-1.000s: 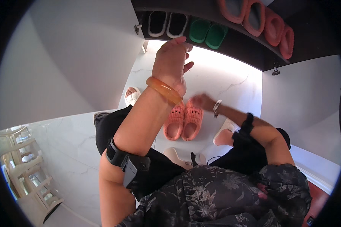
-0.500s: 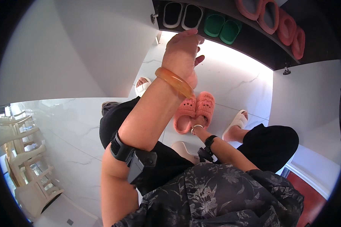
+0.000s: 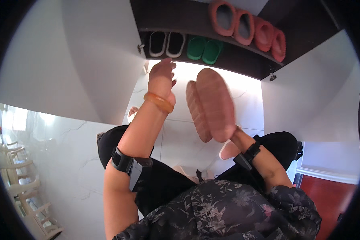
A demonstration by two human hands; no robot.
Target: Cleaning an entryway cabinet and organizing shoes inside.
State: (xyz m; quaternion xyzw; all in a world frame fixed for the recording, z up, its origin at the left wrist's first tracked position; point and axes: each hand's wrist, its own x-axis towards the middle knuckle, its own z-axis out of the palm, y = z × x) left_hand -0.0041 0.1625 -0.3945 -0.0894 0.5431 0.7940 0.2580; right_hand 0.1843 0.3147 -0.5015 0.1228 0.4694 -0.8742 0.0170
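A pair of coral-pink slippers [image 3: 217, 105] is lifted off the floor, soles facing up toward me and a little blurred. My right hand [image 3: 237, 135] grips them at their near end; its fingers are mostly hidden behind the soles. My left hand [image 3: 163, 76], an amber bangle at its wrist, reaches out with fingers apart and nothing in them. Just beyond it, white-rimmed slippers with dark insides [image 3: 167, 44] stand on the lower shelf, beside a green pair [image 3: 204, 49]. Whether the left fingertips touch the shelf edge I cannot tell.
Pink slippers [image 3: 244, 27] line the upper shelf of the dark cabinet [image 3: 176, 18]. Its open doors stand at the left [image 3: 64, 60] and right [image 3: 308, 96]. Pale wooden chairs [image 3: 22, 188] are at the far left. A red mat [image 3: 324, 200] lies at lower right.
My right hand has raised the coral-pink slippers from the floor and turned their soles up. My left hand stays outstretched by the lower shelf. The view has shifted, showing more of the cabinet.
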